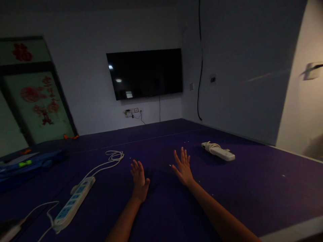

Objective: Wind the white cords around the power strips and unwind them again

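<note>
1. The left hand (139, 183) holds nothing: its palm is open, the fingers lie close together and the thumb stands apart.
2. The right hand (184, 169) is empty too, its fingers and thumb spread. I cannot tell whether either one touches the purple surface (164, 215).
3. A blue-faced power strip (74, 203) lies to the left of the left hand, its loose white cord (122, 155) looped beyond it. A cord-wrapped power strip (225, 154) lies beyond and to the right of the right hand, apart from it.
4. A sideways sweep of the left hand could snag the loose loops and drag the blue-faced strip along.
5. Gripping the wrapped strip by its cord might slacken the turns; the dim light could cause a misjudged reach.
6. The red character 福 (22, 52) reads clearly on the door's upper panel (37, 50); the red decorations (30, 94) below it are too blurred. No brand is legible on the power strips or the television (148, 74).
</note>
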Motion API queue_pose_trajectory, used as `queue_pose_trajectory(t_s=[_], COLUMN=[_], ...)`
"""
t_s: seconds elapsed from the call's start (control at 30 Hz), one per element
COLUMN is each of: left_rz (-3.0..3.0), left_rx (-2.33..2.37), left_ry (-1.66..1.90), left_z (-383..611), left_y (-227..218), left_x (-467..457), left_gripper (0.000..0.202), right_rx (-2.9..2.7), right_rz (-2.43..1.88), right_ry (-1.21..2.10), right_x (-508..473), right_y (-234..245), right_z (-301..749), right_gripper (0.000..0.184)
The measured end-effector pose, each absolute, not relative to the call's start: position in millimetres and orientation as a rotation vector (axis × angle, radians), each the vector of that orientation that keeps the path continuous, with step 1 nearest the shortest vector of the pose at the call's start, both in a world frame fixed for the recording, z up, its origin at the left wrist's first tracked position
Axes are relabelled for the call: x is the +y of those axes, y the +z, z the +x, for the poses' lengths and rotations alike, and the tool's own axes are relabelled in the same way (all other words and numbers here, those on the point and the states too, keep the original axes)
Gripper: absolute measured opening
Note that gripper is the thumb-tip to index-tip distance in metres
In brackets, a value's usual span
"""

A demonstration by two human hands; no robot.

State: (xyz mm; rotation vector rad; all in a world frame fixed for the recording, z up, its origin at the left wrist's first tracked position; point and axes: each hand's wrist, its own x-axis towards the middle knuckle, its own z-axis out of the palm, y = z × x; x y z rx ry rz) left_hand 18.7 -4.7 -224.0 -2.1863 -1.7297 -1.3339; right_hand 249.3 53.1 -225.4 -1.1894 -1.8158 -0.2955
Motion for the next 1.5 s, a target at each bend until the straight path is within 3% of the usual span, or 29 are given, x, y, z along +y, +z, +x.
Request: queue_pose_trajectory(t_s=[0.83,1.17,1.33,1.5], left_rz=[-2.29,-2.254,-2.276,-2.339], left_rx=[-1.598,-1.602,-1.636,-1.658], left_ry=[-1.015,-1.041,-1.017,-1.009], left_z=[22,21,21,21], left_y=[-218,-223,-223,-222], left_x=[-6,-2,-3,-5], left_gripper=[0.065,0.06,0.06,0.063], right_rx=[-1.669,-1.442,-1.388,-1.266], right_rz=[-1.34,-1.925,-2.273,-2.17], right_ry=[-0.423,-0.775,-0.521,-0.285], right_x=[66,103,119,137], right_y=[-223,-202,-189,-194], right_z=[264,383,425,451], right_gripper=[0.062,0.063,0.087,0.079])
